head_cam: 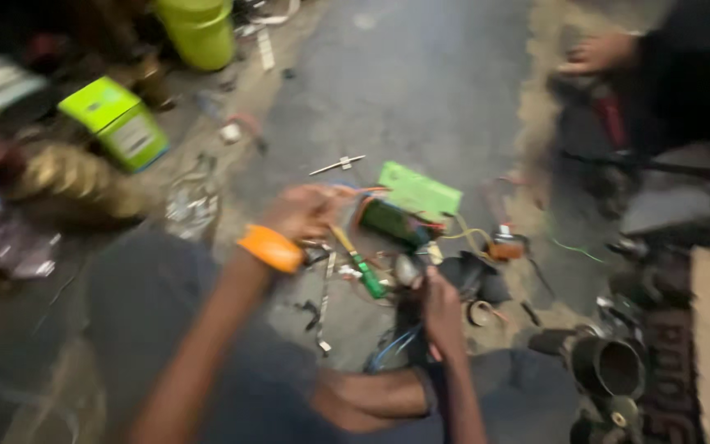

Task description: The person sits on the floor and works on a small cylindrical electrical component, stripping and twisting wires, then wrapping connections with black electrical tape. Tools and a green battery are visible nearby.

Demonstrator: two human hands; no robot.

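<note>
Left hand (306,211), orange wristband (270,247) on the wrist, curled around thin wires beside green circuit board (419,191) on floor (421,74). Right hand (441,308) gripping dark part; picture blurred.

Lying scattered on a grey concrete floor (421,74): a green circuit board (419,191), a screwdriver (358,261), loose wires (470,234). Sitting farther off, a green box (117,122) and a green bucket (199,31).

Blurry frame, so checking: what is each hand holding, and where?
Left hand grips wires by the green board; right hand pinches a small part; exact holds unclear.
</note>
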